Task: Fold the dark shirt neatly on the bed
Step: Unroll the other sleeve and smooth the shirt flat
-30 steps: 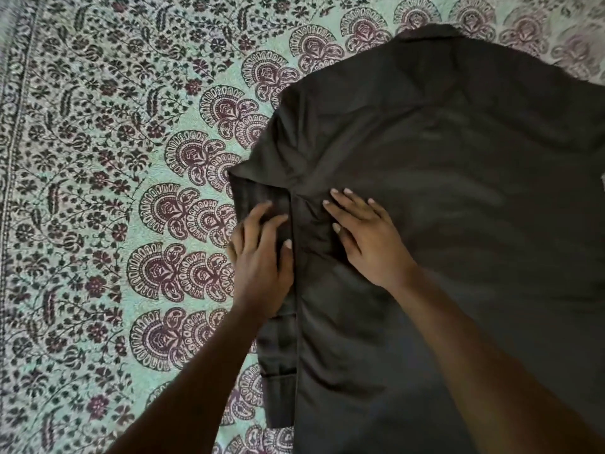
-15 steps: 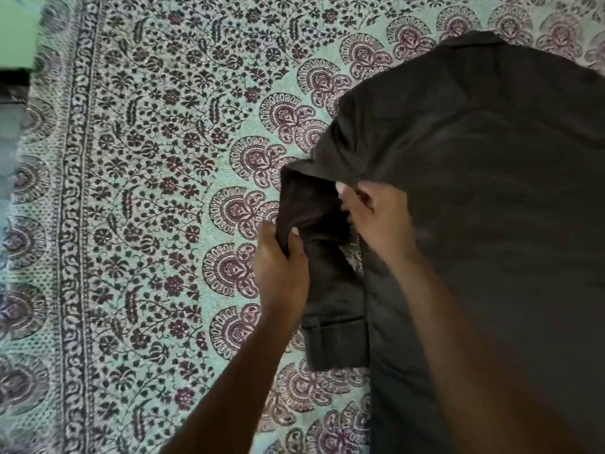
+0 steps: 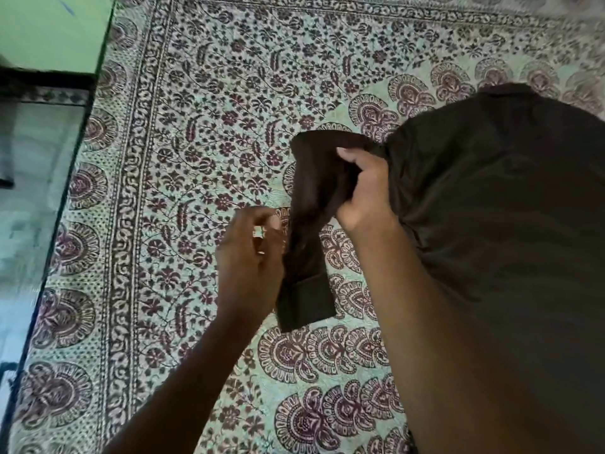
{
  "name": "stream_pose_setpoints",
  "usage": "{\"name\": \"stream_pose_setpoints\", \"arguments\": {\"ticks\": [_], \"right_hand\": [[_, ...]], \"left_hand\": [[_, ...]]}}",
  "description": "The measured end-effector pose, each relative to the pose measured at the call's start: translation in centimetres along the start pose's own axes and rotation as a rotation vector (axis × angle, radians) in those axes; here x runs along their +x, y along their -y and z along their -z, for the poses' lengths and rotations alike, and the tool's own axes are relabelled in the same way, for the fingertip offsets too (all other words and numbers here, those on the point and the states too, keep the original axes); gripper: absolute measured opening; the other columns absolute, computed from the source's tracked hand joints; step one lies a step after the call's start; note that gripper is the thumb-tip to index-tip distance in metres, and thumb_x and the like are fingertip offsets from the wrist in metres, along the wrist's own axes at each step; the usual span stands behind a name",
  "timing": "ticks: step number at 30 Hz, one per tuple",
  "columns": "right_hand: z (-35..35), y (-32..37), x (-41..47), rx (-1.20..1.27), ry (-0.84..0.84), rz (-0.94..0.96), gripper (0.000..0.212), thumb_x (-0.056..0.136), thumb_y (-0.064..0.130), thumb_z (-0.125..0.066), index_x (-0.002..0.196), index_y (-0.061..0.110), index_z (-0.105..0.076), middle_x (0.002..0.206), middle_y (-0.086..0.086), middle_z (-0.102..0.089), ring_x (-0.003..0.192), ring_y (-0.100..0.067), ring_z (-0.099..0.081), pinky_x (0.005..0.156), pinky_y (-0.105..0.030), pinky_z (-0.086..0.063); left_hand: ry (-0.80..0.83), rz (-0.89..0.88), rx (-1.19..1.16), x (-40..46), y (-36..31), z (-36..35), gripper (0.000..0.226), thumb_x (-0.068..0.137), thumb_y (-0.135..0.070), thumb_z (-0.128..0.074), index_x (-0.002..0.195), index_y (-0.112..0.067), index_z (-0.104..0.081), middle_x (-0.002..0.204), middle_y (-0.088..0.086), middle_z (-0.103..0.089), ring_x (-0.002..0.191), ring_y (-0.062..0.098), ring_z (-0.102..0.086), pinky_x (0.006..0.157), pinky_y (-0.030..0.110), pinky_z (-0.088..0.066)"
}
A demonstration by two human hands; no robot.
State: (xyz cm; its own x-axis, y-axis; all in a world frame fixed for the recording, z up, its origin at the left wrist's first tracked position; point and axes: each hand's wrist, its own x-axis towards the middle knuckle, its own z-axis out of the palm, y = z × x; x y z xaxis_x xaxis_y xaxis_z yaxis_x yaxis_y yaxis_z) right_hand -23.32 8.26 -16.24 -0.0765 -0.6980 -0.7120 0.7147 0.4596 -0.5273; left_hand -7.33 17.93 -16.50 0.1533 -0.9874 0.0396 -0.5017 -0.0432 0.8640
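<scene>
The dark shirt point(image 3: 491, 224) lies spread on the right half of the bed point(image 3: 196, 126), which is covered by a mint and maroon patterned sheet. Its left sleeve point(image 3: 311, 178) is lifted off the sheet and hangs down, with the cuff point(image 3: 306, 303) at the bottom. My right hand point(image 3: 363, 191) is closed on the sleeve's upper part near the shoulder. My left hand point(image 3: 252, 257), fingers curled, pinches the sleeve's left edge lower down, slightly blurred. My right forearm covers part of the shirt body.
The bed's left edge point(image 3: 59, 231) runs diagonally down the left side, with pale floor point(image 3: 26, 208) beyond it. A green wall point(image 3: 52, 31) fills the top left corner. Bare patterned sheet stretches left of and below the sleeve.
The sleeve lay flat under both palms; both hands gripped and lifted it off the bed. The view has swung left, showing the bed edge and floor.
</scene>
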Motion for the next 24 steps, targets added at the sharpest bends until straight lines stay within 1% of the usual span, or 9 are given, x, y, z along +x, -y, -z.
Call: {"name": "stream_pose_setpoints", "arguments": {"ticks": [2,4,7,9,11,14,16,21,24], "right_hand": [[0.1,-0.2,-0.4,0.128,0.001,0.029,0.033,0.096,0.007,-0.055,0.07,0.008,-0.076,0.086,-0.012,-0.078,0.076,-0.027,-0.075,0.077,-0.034,-0.062],[0.1,-0.4,-0.9,0.19,0.006,0.024,0.02,0.093,0.007,-0.055,0.082,0.006,-0.073,0.094,-0.014,-0.078,0.083,-0.03,-0.075,0.086,-0.038,-0.062],[-0.3,-0.4,-1.6,0.24,0.033,0.02,0.033,0.078,0.007,-0.063,0.11,0.006,-0.067,0.129,-0.019,-0.071,0.115,-0.036,-0.071,0.108,-0.048,-0.052],[-0.5,-0.2,-1.9,0.243,0.077,0.069,0.044,0.072,0.009,-0.064,0.116,0.005,-0.063,0.139,-0.02,-0.064,0.123,-0.038,-0.067,0.113,-0.051,-0.047],[-0.8,0.1,-1.9,0.272,0.138,0.102,0.044,0.072,0.01,-0.063,0.116,0.004,-0.063,0.141,-0.021,-0.062,0.119,-0.037,-0.066,0.114,-0.053,-0.046],[-1.2,0.7,-1.6,0.325,0.212,0.162,0.044,0.073,0.009,-0.062,0.116,0.003,-0.059,0.142,-0.024,-0.061,0.11,-0.038,-0.069,0.101,-0.057,-0.056],[-1.4,1.0,-1.4,0.375,0.235,0.202,0.041,0.073,0.006,-0.062,0.114,0.005,-0.058,0.14,-0.026,-0.062,0.112,-0.04,-0.07,0.096,-0.057,-0.058],[-1.8,0.3,-0.4,0.506,0.215,0.087,0.038,0.081,0.008,-0.062,0.118,0.006,-0.069,0.138,-0.014,-0.067,0.132,-0.031,-0.061,0.118,-0.049,-0.042],[-2.4,-1.0,0.5,0.441,0.161,0.0,0.028,0.082,0.018,-0.066,0.109,0.012,-0.069,0.124,-0.007,-0.067,0.109,-0.022,-0.061,0.084,-0.026,-0.056]], "left_hand": [[-0.128,0.141,-0.096,1.6,0.9,0.9,0.007,0.106,-0.015,-0.058,0.109,-0.014,-0.064,0.095,-0.001,-0.072,0.064,0.01,-0.072,0.047,0.016,-0.048],[-0.087,0.205,-0.063,4.1,2.2,0.9,0.022,0.099,-0.005,-0.063,0.117,-0.017,-0.065,0.118,-0.001,-0.07,0.088,0.009,-0.073,0.059,0.021,-0.055],[0.341,0.336,-0.343,8.7,3.4,-0.4,0.066,0.085,0.008,-0.068,0.142,-0.024,-0.058,0.149,-0.004,-0.056,0.132,0.012,-0.055,0.091,0.029,-0.057],[0.581,0.492,-0.74,11.7,3.1,-1.2,0.091,0.062,0.013,-0.064,0.147,-0.02,-0.053,0.149,0.001,-0.058,0.139,0.021,-0.051,0.091,0.032,-0.056],[0.76,0.553,-0.85,13.8,2.8,-1.8,0.093,0.049,0.01,-0.06,0.139,-0.01,-0.056,0.141,0.01,-0.06,0.131,0.027,-0.055,0.096,0.038,-0.051],[0.903,0.454,-0.589,15.4,2.8,-2.0,0.05,0.06,0.006,-0.062,0.108,-0.001,-0.073,0.122,0.023,-0.065,0.115,0.03,-0.059,0.106,0.046,-0.043],[0.866,0.387,-0.449,16.5,3.3,-0.9,0.022,0.066,0.001,-0.075,0.088,-0.004,-0.079,0.104,0.016,-0.076,0.104,0.029,-0.069,0.102,0.046,-0.051],[0.664,0.201,-0.356,19.9,3.9,4.9,0.004,0.086,-0.016,-0.076,0.082,-0.014,-0.075,0.079,-0.004,-0.074,0.085,0.015,-0.071,0.078,0.026,-0.054],[0.646,0.087,-0.182,21.0,4.2,7.4,0.019,0.091,-0.015,-0.074,0.074,-0.021,-0.076,0.069,-0.01,-0.073,0.067,0.004,-0.069,0.059,0.015,-0.053]]}}
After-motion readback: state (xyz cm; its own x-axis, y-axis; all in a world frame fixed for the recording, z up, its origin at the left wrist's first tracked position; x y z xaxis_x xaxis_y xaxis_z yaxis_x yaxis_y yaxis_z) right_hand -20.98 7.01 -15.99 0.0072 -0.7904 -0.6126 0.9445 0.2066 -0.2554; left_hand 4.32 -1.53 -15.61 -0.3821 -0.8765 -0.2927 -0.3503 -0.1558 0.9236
